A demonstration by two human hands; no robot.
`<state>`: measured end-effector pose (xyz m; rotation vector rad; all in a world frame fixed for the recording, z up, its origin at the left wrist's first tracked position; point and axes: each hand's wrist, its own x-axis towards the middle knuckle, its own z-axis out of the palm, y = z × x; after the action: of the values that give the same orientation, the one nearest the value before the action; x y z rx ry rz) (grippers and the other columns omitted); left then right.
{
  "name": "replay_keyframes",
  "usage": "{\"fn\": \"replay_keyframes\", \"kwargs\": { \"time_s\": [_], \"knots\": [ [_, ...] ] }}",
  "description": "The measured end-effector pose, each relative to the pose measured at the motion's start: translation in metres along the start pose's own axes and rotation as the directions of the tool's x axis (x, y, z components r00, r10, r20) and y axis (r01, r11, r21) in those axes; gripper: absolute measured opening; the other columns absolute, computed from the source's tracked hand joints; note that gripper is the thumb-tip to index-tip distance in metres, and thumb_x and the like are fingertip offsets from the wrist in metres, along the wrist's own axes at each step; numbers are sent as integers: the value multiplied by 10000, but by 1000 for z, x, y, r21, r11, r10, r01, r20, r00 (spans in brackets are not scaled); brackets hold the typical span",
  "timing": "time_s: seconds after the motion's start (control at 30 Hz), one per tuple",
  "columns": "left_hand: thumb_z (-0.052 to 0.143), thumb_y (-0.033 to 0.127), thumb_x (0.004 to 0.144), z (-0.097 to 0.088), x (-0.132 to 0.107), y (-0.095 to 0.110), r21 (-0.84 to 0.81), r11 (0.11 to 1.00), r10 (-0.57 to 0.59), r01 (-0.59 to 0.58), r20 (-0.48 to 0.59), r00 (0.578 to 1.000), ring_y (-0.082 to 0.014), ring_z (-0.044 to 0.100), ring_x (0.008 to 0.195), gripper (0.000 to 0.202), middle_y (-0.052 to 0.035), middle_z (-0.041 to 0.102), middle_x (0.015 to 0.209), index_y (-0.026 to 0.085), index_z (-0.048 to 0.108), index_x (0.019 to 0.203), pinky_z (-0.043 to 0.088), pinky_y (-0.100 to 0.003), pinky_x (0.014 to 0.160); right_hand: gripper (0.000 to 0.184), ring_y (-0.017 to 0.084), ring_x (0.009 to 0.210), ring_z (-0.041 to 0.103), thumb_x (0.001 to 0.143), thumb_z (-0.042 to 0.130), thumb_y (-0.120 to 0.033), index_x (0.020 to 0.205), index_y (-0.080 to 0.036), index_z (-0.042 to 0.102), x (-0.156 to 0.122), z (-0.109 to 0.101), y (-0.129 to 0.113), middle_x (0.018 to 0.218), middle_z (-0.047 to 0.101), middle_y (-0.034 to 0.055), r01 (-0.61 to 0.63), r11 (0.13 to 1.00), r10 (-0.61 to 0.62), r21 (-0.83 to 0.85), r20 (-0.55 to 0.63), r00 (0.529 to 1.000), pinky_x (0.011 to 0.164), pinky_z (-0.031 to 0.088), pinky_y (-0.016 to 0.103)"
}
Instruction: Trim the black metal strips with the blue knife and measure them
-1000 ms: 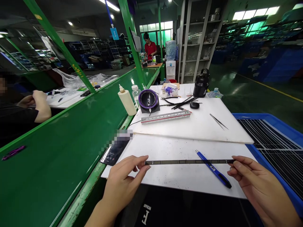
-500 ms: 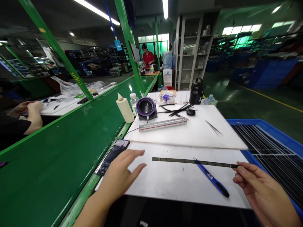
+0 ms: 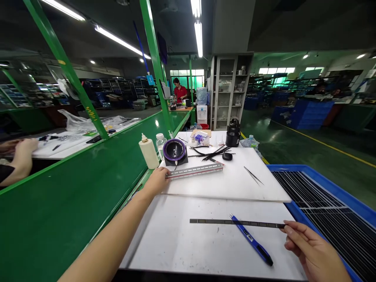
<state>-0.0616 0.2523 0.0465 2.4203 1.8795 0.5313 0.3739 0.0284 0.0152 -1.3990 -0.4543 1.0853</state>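
My right hand (image 3: 308, 243) pinches the right end of a long, thin dark strip (image 3: 211, 221) with marked sections, held level above the white work surface. Beneath the strip, partly crossed by it, lies a blue pen-shaped tool (image 3: 249, 239) with a metal tip and black end. Farther forward, my left hand (image 3: 157, 181) has its fingers closed on the left end of a silver slotted bar (image 3: 196, 171) with a red line. That bar rests on the raised white board (image 3: 229, 190), just in front of a round black device with a purple rim (image 3: 174, 150).
Tweezers (image 3: 253, 175), a small black case (image 3: 227, 156) and black cable ties (image 3: 216, 153) lie on the board. A cream squeeze bottle (image 3: 149, 152) stands by the green partition (image 3: 88, 196). A blue tray (image 3: 296, 168) of dark strips is at right. Another person's hands (image 3: 26, 150) are beyond the partition.
My left hand has reached forward from above the near surface to the slotted bar and closed on its left end. The right hand still holds the strip. The camera view has tilted up.
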Motion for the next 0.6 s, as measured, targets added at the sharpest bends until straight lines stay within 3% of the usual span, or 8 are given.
{"fn": "replay_keyframes", "kwargs": {
  "time_s": [0.17, 0.27, 0.37, 0.47, 0.53, 0.6],
  "knots": [
    [596, 303, 879, -31, -21, 15, -120, 992, 30, -26, 30, 999, -219, 585, 998, 159, -83, 633, 1066, 158, 631, 825, 444, -398, 948, 680, 132, 563, 565, 399, 952, -427, 947, -148, 663, 0, 7, -2, 735, 665, 13, -60, 994, 59, 96, 13, 998, 542, 550, 194],
    [495, 387, 912, -56, -60, 35, -210, 978, -3, 6, 16, 1000, -202, 596, 861, 236, -59, 632, 1031, 197, 611, 835, 476, -315, 775, 624, 126, 544, 557, 408, 956, -388, 913, -156, 670, -1, 7, -5, 718, 660, 12, -78, 986, 76, 148, 23, 997, 528, 550, 199],
    [404, 487, 940, -77, -106, 56, -300, 950, -81, 87, 31, 996, -198, 583, 737, 340, -48, 639, 950, 210, 600, 944, 463, -296, 645, 522, 116, 541, 549, 500, 933, -378, 907, -166, 684, -6, 8, -11, 678, 627, -1, -6, 987, -4, 159, 58, 998, 517, 538, 188],
    [557, 518, 874, -86, -143, 73, -654, 732, -140, 192, 131, 981, -240, 609, 977, 318, -77, 617, 1175, 206, 599, 913, 498, -299, 795, 421, 125, 587, 589, 593, 899, -344, 930, -192, 696, -12, 10, -16, 703, 630, -6, 140, 982, -150, 125, 78, 986, 567, 556, 190],
    [600, 493, 863, -87, -158, 81, -759, 616, -151, 212, 150, 977, -261, 583, 1078, 291, -85, 608, 1214, 202, 598, 857, 489, -308, 866, 397, 155, 623, 624, 618, 883, -328, 952, -212, 702, -14, 8, -16, 760, 664, 10, 267, 961, -270, 77, 42, 962, 577, 571, 221],
    [612, 465, 869, -86, -166, 87, -790, 570, -165, 227, 161, 973, -268, 554, 1144, 261, -82, 604, 1235, 206, 603, 839, 483, -307, 886, 400, 190, 637, 642, 631, 869, -332, 982, -233, 705, -16, 3, -16, 797, 688, 24, 377, 926, -377, 2, -4, 926, 563, 578, 265]
  ]
}}
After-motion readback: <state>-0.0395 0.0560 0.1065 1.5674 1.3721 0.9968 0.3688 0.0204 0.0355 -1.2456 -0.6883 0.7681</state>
